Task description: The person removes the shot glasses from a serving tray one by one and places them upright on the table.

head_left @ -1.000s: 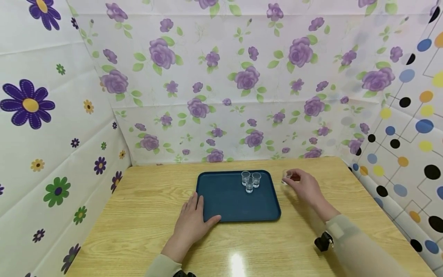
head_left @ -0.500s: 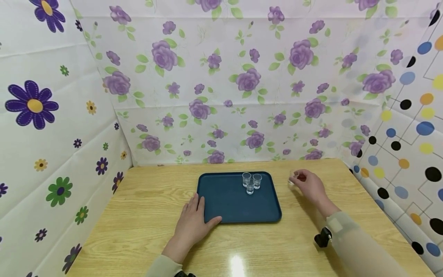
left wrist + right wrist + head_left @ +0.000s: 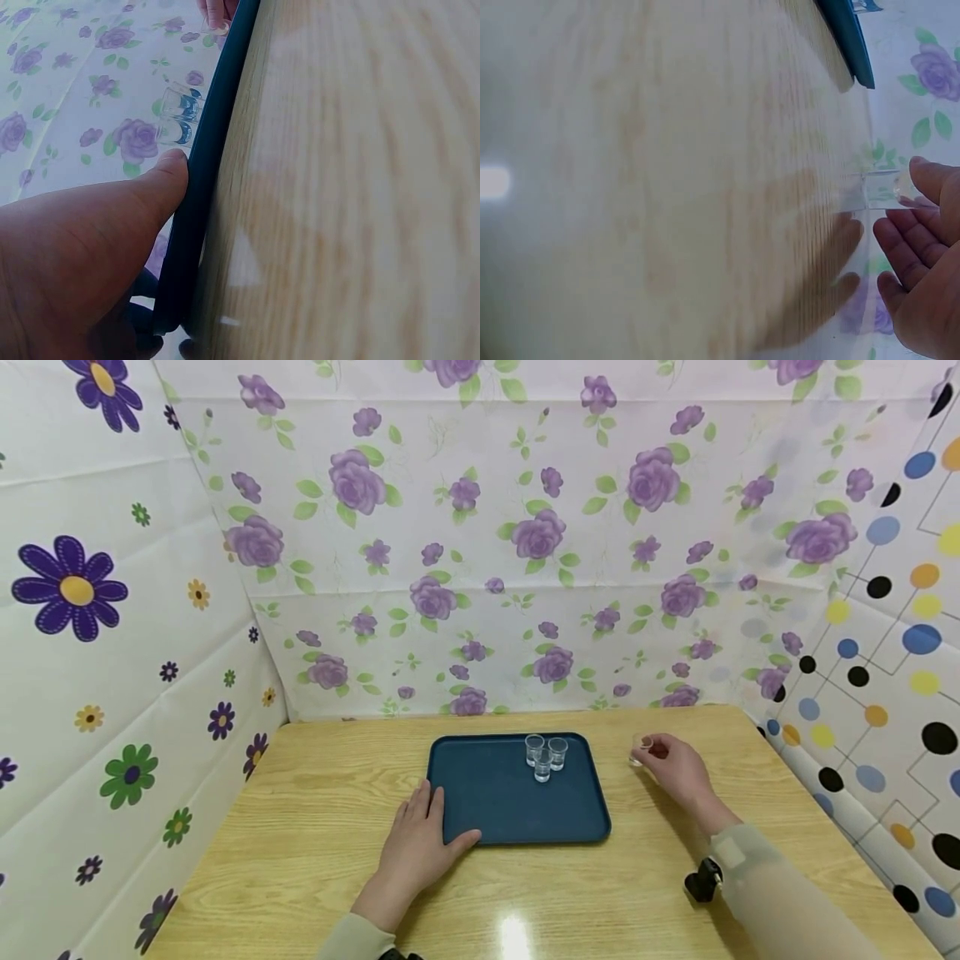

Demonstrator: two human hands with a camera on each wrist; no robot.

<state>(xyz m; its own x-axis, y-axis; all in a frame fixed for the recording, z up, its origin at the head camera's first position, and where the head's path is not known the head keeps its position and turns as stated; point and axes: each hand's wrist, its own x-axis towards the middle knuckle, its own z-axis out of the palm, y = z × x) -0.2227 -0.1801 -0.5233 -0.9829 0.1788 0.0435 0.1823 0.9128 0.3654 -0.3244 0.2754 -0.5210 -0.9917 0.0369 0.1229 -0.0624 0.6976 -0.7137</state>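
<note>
A small clear shot glass (image 3: 636, 761) stands upright on the table to the right of the tray. My right hand (image 3: 678, 772) pinches it near the rim between thumb and fingers; in the right wrist view the glass (image 3: 881, 189) has its base at the tabletop. My left hand (image 3: 420, 839) rests at the near left corner of a dark blue tray (image 3: 487, 802), fingers along its left side and thumb on the front rim. Three more clear shot glasses (image 3: 542, 768) stand close together in the tray's far right part.
The wooden table (image 3: 315, 827) carries the tray. A flower-print cloth wall (image 3: 465, 568) rises behind it, with patterned cloth on both sides. A black wrist camera (image 3: 703, 881) sits by the right sleeve.
My right hand has moved to the right, away from the tray, with the shot glass, and slightly lower in view. The left hand and the three glasses on the tray keep their places.
</note>
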